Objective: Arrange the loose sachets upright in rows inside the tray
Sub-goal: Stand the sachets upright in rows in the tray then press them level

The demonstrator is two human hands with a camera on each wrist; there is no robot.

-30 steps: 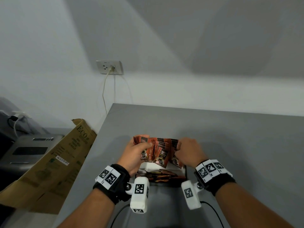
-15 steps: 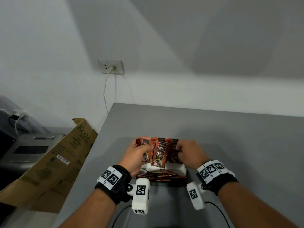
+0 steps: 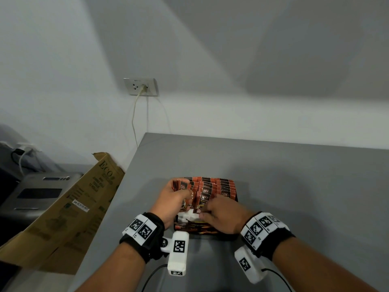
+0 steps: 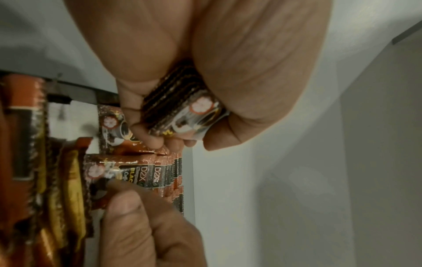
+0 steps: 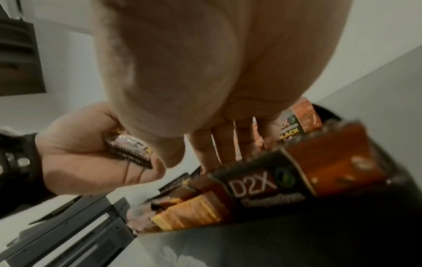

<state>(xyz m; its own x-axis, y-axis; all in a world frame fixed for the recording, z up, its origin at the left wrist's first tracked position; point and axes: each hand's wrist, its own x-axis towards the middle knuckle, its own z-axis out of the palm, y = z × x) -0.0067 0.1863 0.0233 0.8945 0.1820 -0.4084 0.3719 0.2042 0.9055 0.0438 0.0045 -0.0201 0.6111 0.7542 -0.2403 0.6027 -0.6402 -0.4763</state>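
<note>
A black tray (image 3: 236, 199) on the grey table holds rows of upright orange-brown sachets (image 3: 223, 185). Several loose sachets (image 3: 195, 226) lie flat at its near end, also shown up close (image 5: 262, 182). My left hand (image 3: 174, 200) grips a small stack of sachets (image 4: 182, 112) over the tray's left side; the stack shows again (image 5: 130, 150). My right hand (image 3: 221, 213) reaches to the middle row. Its thumb (image 4: 128, 216) lies on the face of the front sachet (image 4: 128, 173) and its fingers (image 5: 219, 144) go down behind it.
The tray sits near the table's left edge (image 3: 117, 199). A brown cardboard box (image 3: 69, 207) leans beside that edge, with a grey machine (image 3: 40, 192) beyond it. A wall socket with a cable (image 3: 141, 87) is behind. Bare grey tabletop (image 3: 305, 186) stretches right and behind.
Both hands came down and nearer to me. My right hand shifted left from the right side of the rows to the middle row's front sachet. My left hand still grips its stack.
</note>
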